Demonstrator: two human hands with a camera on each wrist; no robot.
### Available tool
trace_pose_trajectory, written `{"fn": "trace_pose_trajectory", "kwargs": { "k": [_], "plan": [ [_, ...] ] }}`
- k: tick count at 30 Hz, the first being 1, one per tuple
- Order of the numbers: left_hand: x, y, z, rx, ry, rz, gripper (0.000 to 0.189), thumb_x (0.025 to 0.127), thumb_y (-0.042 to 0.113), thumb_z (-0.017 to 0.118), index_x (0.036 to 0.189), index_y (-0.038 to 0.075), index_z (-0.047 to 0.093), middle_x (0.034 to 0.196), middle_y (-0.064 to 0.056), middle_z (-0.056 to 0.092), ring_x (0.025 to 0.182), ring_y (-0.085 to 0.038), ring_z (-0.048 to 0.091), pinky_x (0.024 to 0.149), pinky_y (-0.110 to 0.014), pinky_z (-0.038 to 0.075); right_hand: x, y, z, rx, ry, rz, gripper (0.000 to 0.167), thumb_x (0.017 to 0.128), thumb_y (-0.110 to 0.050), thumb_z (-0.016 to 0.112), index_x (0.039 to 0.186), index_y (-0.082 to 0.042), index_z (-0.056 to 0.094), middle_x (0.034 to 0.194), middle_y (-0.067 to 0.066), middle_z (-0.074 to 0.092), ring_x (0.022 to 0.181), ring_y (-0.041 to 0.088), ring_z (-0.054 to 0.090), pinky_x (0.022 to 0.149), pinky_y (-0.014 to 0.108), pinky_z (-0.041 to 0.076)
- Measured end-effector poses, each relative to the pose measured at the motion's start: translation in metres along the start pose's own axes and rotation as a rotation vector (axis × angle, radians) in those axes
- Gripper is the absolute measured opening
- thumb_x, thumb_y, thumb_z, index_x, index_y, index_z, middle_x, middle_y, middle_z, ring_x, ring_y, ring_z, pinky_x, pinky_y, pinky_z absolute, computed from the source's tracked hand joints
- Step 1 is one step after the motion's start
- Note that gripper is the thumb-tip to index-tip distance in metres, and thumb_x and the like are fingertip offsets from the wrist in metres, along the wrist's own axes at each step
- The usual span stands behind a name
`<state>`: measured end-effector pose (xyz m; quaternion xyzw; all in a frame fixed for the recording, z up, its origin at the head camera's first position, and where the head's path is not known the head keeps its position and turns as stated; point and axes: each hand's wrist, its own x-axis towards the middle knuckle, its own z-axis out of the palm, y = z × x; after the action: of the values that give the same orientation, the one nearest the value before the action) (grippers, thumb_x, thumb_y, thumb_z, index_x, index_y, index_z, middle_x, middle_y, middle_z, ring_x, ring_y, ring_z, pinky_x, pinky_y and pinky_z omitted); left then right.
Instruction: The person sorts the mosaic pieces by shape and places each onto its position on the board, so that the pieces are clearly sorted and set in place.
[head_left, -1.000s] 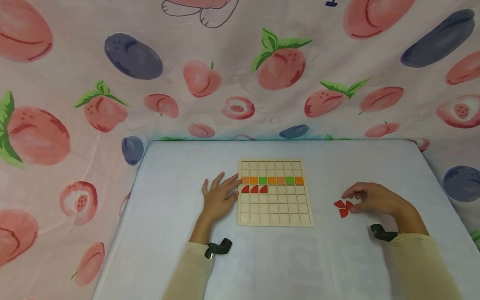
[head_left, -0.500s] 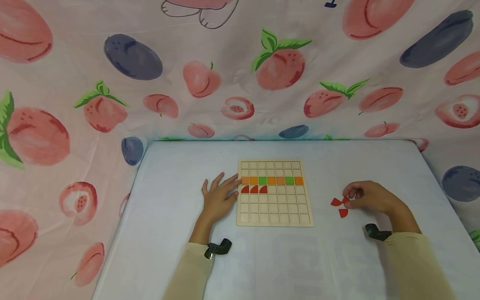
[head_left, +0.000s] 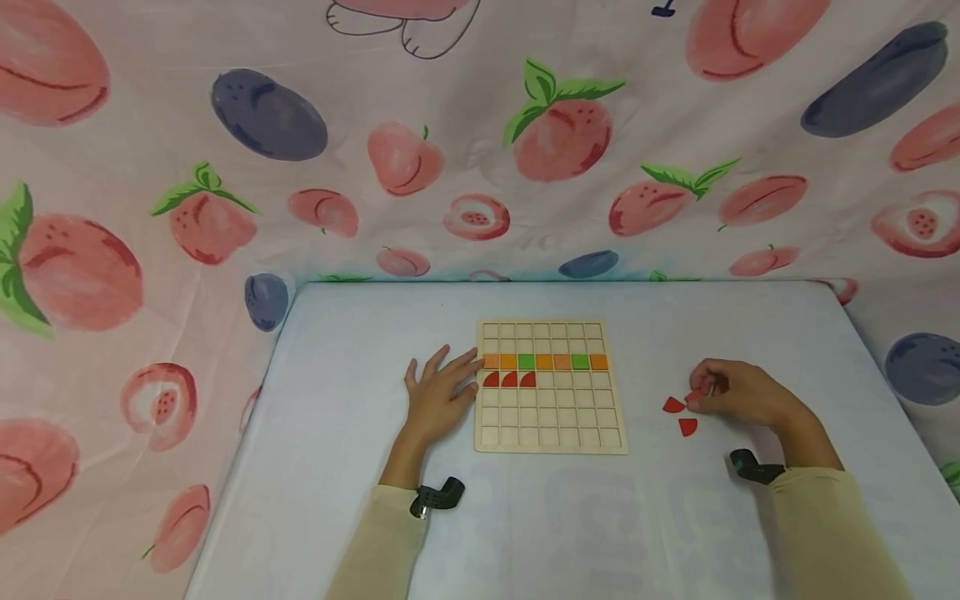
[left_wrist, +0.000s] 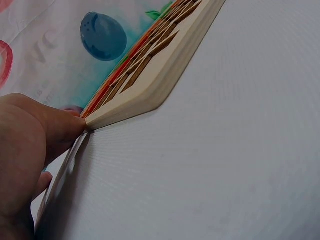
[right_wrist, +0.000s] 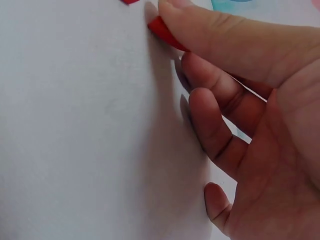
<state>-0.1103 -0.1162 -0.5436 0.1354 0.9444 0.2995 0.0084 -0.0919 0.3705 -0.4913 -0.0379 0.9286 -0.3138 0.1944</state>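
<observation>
My left hand (head_left: 437, 398) lies with spread fingers at the left edge of a wooden grid board (head_left: 619, 417), touching it. The left wrist view shows the thumb against the edge of the board (left_wrist: 155, 100). Red quarter-circle pieces (head_left: 509, 381) fill the first three cells of one row, below a row of orange and green squares (head_left: 562, 362). To the right of the board, my right hand (head_left: 742, 398) pinches a red quarter-circle piece (right_wrist: 167, 35), partly hidden by the thumb, just above the table. Two loose red pieces, one nearer (head_left: 687, 427) and one farther (head_left: 673, 405), lie beside the fingertips.
A white cloth covers the table (head_left: 570, 533). Behind and to the sides hangs a pink curtain (head_left: 465, 100) printed with fruit. Dark wrist cameras, left (head_left: 442, 493) and right (head_left: 753, 467), sit at both sleeves.
My right hand has shifted slightly left and now pinches one of the loose red pieces. Another red piece has slid a little to the left. The left hand and board stay put.
</observation>
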Motion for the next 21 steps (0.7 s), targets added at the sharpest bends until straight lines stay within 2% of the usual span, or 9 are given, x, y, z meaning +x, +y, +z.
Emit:
{"fn": "trace_pose_trajectory", "kwargs": {
  "k": [5,12,16,21],
  "plan": [
    [0.000,0.000,0.000,-0.004,0.004,-0.001,0.044,0.099,0.028,0.060,0.143,0.032,0.061,0.157,0.014,0.048,0.157,-0.024,0.023,0.120,-0.066,-0.005,0.000,-0.004,0.000,-0.011,0.042,0.002,0.030,0.087,-0.039,0.081,0.101,-0.016,0.068,0.090,0.004,0.062,0.086,0.015,0.053,0.071,0.026,0.044],
    [0.000,0.000,0.000,-0.003,-0.003,-0.003,0.044,0.099,0.029,0.060,0.143,0.033,0.060,0.157,0.016,0.048,0.157,-0.024,0.023,0.121,-0.066,-0.005,0.005,-0.014,0.005,-0.027,0.141,0.046,0.030,0.091,-0.045,0.076,0.106,-0.019,0.071,0.092,0.002,0.066,0.091,0.020,0.056,0.074,0.027,0.046],
    [0.000,0.000,0.000,-0.007,0.003,0.005,0.044,0.099,0.029,0.061,0.143,0.032,0.061,0.157,0.015,0.048,0.157,-0.024,0.023,0.120,-0.067,-0.005,0.011,-0.024,0.009,0.036,0.150,0.055,0.031,0.090,-0.044,0.076,0.107,-0.019,0.071,0.094,0.004,0.067,0.094,0.022,0.058,0.077,0.027,0.048],
    [-0.001,0.000,0.000,-0.009,0.011,0.012,0.044,0.099,0.028,0.061,0.142,0.032,0.061,0.156,0.014,0.049,0.157,-0.025,0.024,0.120,-0.067,-0.004,0.021,-0.040,0.018,0.173,0.111,0.045,0.033,0.092,-0.039,0.076,0.111,-0.014,0.069,0.101,0.009,0.067,0.092,0.023,0.063,0.075,0.027,0.053]
  ]
}}
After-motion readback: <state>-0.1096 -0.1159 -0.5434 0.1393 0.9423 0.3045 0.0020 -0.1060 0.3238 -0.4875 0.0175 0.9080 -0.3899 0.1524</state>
